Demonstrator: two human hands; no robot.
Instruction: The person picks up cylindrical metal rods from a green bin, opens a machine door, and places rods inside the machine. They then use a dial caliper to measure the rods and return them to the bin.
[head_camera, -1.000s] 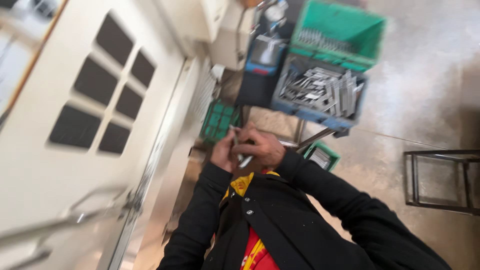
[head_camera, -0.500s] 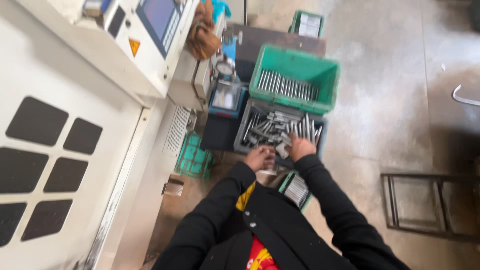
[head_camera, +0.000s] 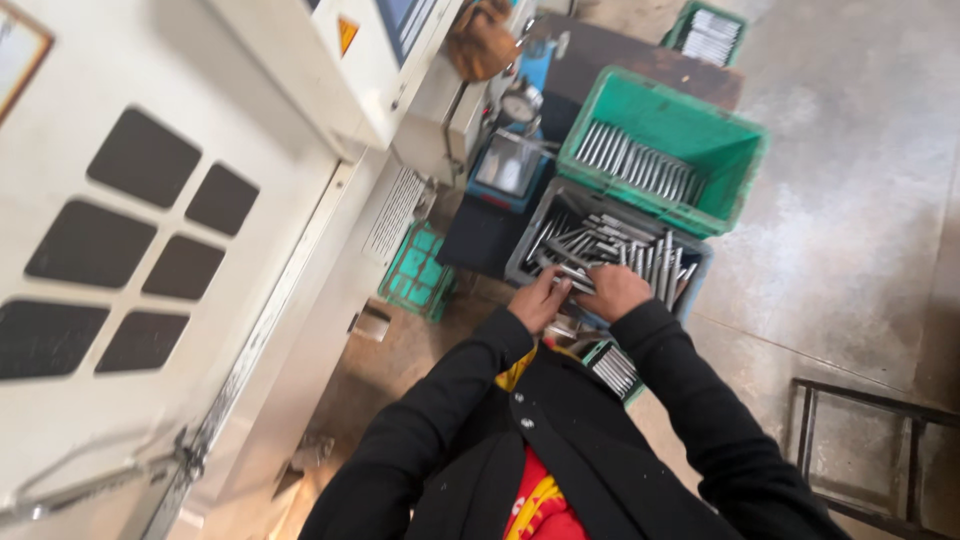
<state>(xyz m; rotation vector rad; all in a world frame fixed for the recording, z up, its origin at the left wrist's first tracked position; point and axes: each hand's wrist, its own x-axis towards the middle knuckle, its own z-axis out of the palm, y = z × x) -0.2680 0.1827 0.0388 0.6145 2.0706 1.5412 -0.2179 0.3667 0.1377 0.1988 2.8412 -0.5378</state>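
Reaching hands: both in black sleeves, at the near edge of the grey crate (head_camera: 520, 258)
Left hand (head_camera: 540, 299): fingers curled together on a metal rod (head_camera: 572, 279) at the crate's near rim
Right hand (head_camera: 613, 291): knuckles up, lying on the rods; whether it clasps one I cannot tell
Grey crate: filled with loose metal rods (head_camera: 640, 255), lying at mixed angles
Green crate (head_camera: 735, 155): just behind the grey one, touching it, rods in a neat row inside
Small green tray (head_camera: 612, 368): below the right wrist, holding a few rods
White machine (head_camera: 150, 220): to the left, dark panels on its door
Floor (head_camera: 850, 260): bare concrete on the right
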